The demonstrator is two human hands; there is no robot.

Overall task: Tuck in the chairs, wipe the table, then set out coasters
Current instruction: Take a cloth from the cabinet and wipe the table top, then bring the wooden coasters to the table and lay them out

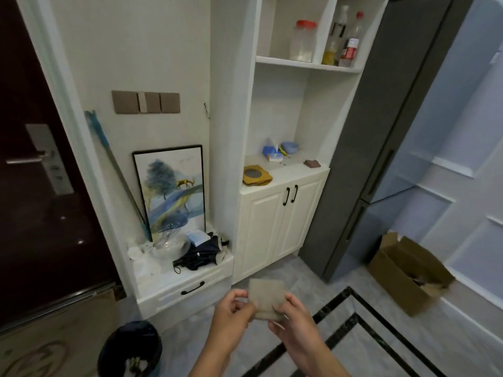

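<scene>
Beige coaster [268,297], pinched by the left hand [231,311] and right hand [294,319] at opposite edges, is held above the floor. Just ahead stands a white drawer unit [190,289] bearing a folded umbrella [201,254]; black bin [130,346] left, cardboard box [402,270] right.
</scene>
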